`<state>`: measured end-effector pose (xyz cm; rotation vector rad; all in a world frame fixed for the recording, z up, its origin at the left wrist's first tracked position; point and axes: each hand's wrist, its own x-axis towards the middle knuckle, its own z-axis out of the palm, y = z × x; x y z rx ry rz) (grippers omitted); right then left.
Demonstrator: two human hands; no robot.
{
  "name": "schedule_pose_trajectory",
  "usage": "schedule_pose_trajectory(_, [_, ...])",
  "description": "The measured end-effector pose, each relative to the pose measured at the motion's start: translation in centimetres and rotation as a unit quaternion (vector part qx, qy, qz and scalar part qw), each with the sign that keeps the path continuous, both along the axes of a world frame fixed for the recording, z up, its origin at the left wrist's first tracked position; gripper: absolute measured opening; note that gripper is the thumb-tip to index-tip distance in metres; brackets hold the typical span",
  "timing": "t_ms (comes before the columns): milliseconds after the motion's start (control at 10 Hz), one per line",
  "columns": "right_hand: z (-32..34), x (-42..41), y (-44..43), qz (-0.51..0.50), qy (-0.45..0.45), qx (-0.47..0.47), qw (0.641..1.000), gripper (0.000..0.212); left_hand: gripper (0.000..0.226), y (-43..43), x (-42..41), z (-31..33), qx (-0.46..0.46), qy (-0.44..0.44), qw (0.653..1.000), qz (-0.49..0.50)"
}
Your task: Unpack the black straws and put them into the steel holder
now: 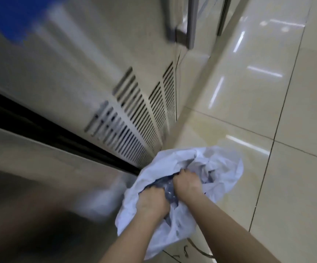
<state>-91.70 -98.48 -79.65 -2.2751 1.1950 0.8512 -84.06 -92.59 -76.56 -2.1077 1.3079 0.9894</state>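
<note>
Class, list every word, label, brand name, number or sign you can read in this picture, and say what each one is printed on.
None: no legible text anywhere.
White plastic bag, gripped by left hand and right hand: no print visible.
Dark packet inside the bag: too blurred to tell.
Vented cabinet panel and blue area: motion-blurred, nothing readable.

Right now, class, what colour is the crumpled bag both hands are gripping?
White, seen in the head view: the bag, with something dark inside.

Glossy cream floor tiles (258,95) with dark grout lines, ceiling lights reflected. Cream cabinet front (74,59) at left with slotted vent grilles (134,118). Steel door handle (189,21) at top. Blurred blue patch (7,14) top left. Small dark scraps (186,250) on floor, bottom.
</note>
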Motion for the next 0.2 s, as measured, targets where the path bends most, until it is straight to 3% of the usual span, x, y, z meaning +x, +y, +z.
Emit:
schedule_pose_trajectory(100, [5.7,-1.2,-0.4,-0.010,-0.037,-0.005,0.999,0.035,0.031,1.5,-0.2,5.4,-0.120,0.019,0.992,0.029])
schedule_pose_trajectory(200, [13.4,-2.4,-1.1,-0.049,-0.060,0.002,0.997,0.036,0.035,1.4,-1.0,13.0,-0.181,0.028,0.981,0.067])
